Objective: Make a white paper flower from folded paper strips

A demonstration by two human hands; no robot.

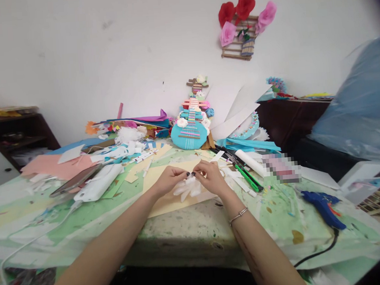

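Note:
My left hand (pixel 170 180) and my right hand (pixel 209 176) meet over the middle of the table, thumbs and fingertips pinched close together. Between them is a white paper piece with petal-like strips (pixel 189 189), which fan out just below the fingertips. Both hands appear closed on its upper edge, though the fingers cover the exact grip. Under the hands lies a sheet of pale yellow paper (pixel 158 206).
A blue glue gun (pixel 323 209) with a black cord lies at right. Green-handled scissors or cutter (pixel 247 177) and a white roll (pixel 251 163) lie nearer. At left are a white power strip (pixel 99 183) and paper scraps. A decorated blue paper guitar (pixel 189 136) stands behind.

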